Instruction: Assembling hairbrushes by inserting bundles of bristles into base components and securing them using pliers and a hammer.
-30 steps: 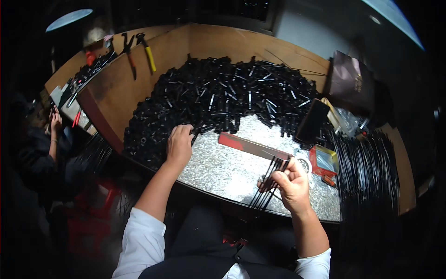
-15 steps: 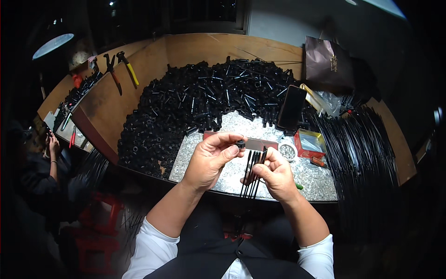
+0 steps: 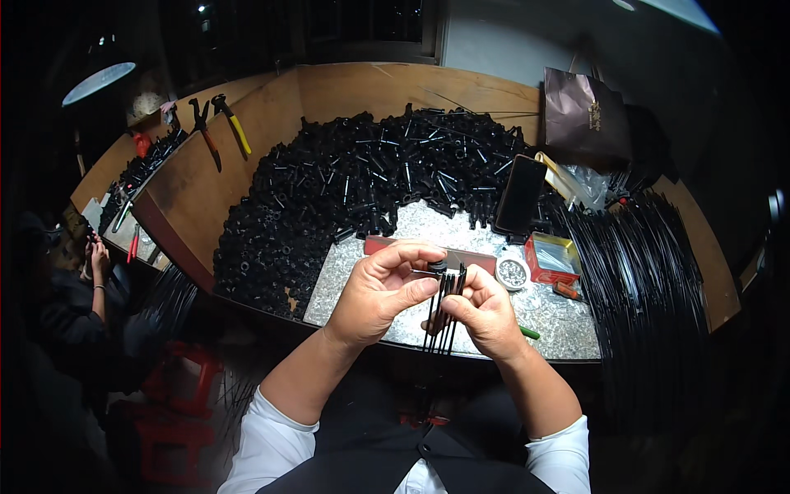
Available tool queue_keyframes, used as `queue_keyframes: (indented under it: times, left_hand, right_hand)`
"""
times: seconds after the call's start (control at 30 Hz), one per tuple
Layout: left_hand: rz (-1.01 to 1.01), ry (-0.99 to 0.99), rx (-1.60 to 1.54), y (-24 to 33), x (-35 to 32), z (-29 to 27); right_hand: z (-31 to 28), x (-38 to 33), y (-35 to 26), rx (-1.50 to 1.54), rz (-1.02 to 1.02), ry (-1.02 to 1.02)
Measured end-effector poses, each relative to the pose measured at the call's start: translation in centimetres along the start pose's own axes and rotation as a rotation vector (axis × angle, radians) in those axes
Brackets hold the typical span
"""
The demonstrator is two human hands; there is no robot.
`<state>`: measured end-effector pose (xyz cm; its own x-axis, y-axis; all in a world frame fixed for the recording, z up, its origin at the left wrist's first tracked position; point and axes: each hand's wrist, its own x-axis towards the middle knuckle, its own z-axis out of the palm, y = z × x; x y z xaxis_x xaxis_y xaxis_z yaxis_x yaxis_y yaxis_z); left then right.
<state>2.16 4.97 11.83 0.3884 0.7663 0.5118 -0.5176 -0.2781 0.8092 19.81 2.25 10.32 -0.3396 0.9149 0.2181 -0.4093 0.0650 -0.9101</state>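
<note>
1. Speckled grey stone worktop (image 3: pixel 568 317) carries a heap of matte black tubular parts (image 3: pixel 354 189) along its far edge.
2. Left hand (image 3: pixel 380 290) pinches a small black cap (image 3: pixel 439 267) between thumb and fingertips.
3. Right hand (image 3: pixel 485 311) is closed around a bundle of thin black rods (image 3: pixel 444 309) above the near edge.
4. Round tin (image 3: pixel 512 273) sits just right.

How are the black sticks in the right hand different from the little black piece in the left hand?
The black sticks are long, thin and many, bunched upright in the right hand. The little black piece is short, stubby and single, pinched by the left hand at the sticks' top. Both are black.
</note>
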Motion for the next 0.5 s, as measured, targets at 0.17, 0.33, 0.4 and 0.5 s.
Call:
queue_keyframes:
  times: [0.17,0.33,0.4,0.5]
  left_hand:
    - [-0.059,0.01,-0.017,0.22,0.02,0.39]
    - [-0.053,0.002,-0.052,0.03,-0.16,0.66]
    - [-0.048,0.0,-0.061,-0.05,-0.29,0.72]
    - [-0.038,-0.009,-0.081,-0.5,-0.38,0.63]
  right_hand:
    - [-0.03,0.02,0.15,-0.026,-0.002,-0.04]
    - [-0.12,-0.14,0.21,-0.071,-0.014,-0.074]
    - [-0.05,-0.25,0.14,-0.097,-0.003,-0.092]
    - [0.16,-0.32,-0.2,-0.131,0.014,-0.109]
